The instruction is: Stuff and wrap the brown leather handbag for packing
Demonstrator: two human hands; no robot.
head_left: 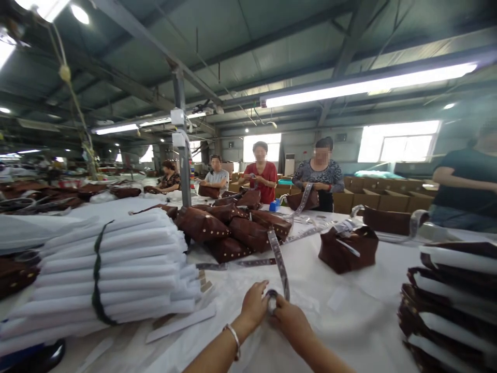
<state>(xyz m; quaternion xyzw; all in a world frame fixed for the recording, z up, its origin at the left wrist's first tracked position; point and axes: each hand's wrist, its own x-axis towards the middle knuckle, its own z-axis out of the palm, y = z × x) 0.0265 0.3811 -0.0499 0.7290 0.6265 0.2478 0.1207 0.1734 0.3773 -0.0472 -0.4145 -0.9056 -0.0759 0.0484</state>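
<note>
Clasping a rounded grey object (272, 296), left hand (254, 303) and right hand (290, 314) grip snugly. A spotted grey strap (279, 259) extends beyond.

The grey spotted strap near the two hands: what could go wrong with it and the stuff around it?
The strap might snag if tugged, because its far end lies against the studded brown bags.

The round grey piece could slip, since it looks small between the fingers of the left hand and right hand.

The tall brown-and-white stack might topple if bumped, as its layers look uneven.
</note>
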